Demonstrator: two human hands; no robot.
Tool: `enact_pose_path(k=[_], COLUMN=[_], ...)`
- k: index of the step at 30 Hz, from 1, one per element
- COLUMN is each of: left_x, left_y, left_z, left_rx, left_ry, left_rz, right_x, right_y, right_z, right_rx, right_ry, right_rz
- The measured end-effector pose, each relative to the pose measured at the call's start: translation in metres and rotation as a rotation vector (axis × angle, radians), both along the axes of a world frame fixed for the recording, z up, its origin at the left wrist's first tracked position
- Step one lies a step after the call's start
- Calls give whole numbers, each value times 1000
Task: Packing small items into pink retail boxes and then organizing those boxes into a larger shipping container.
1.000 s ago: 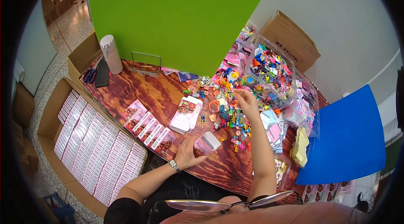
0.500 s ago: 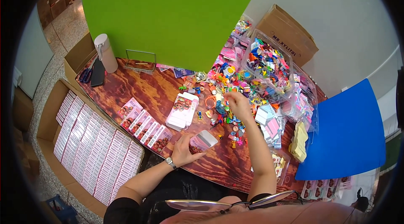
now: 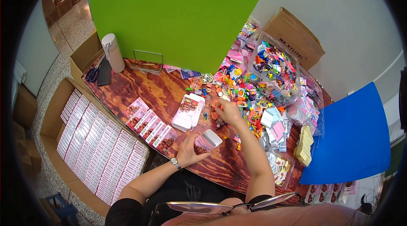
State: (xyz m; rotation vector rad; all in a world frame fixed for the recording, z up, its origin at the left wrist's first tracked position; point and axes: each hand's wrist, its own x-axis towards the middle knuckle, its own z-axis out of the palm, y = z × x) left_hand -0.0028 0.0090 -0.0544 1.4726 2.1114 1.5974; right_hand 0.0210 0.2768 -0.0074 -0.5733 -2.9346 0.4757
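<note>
My left hand (image 3: 187, 153), with a watch at its wrist, is closed round a small pink carton (image 3: 206, 142). The carton is tilted on the table's near side, and its flap end stands open toward the right. My right hand (image 3: 228, 112) is over the left edge of a heap of small colourful plastic toys (image 3: 243, 92), its fingertips pressed together. Whatever those fingertips grip is too small to make out. Left of the right hand lies a stack of flattened pink-and-white cartons (image 3: 186, 113).
A row of filled pink cartons (image 3: 150, 126) stands at the left, beside a big cardboard box (image 3: 55, 137) packed with similar ones. Farther back are a pink bottle (image 3: 112, 54), a phone (image 3: 104, 72) and scissors (image 3: 92, 72). Clear bins (image 3: 277, 67) hold toys; pale cards (image 3: 275, 126) lie right.
My right hand has moved left and slightly nearer over the toys. The left hand keeps its hold on the carton. The whole view has shifted a little.
</note>
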Motion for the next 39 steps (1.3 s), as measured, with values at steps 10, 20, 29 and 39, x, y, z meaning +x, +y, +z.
enact_pose_path(k=[10, 20, 29, 39], left_x=[-3, -1, 0, 7], left_y=[4, 9, 7, 24], left_z=[4, 11, 17, 28], left_rx=[-120, -152, -44, 85], left_ry=[-159, -251, -189, 7], left_rz=[49, 42, 64, -54], right_x=[46, 64, 71, 109], right_y=[-43, -71, -89, -97], right_z=[159, 150, 128, 141], right_rx=[-255, -515, -768, -262], right_ry=[81, 95, 8, 400], right_rz=[206, 197, 97, 126])
